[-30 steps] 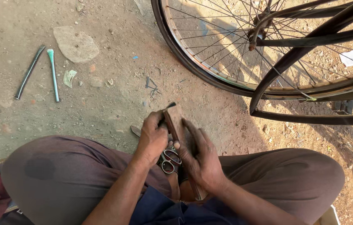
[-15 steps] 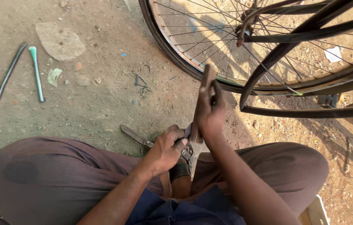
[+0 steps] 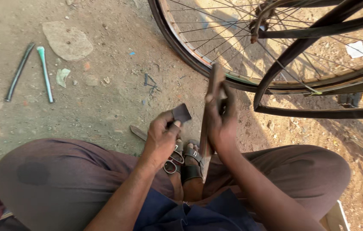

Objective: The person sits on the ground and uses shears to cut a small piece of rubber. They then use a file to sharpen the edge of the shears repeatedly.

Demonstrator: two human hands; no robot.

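We are squatting on the dirt by the bicycle wheel (image 3: 250,55), seemingly preparing a patch. Our left hand (image 3: 161,139) pinches a small dark rubber piece (image 3: 181,113) and seems to hold scissors (image 3: 170,164) low down, near our sandals. Our right hand (image 3: 220,124) is closed around a long rubber strip (image 3: 211,98), held upright. Next, we judge, comes fitting the piece against the strip, steadily.
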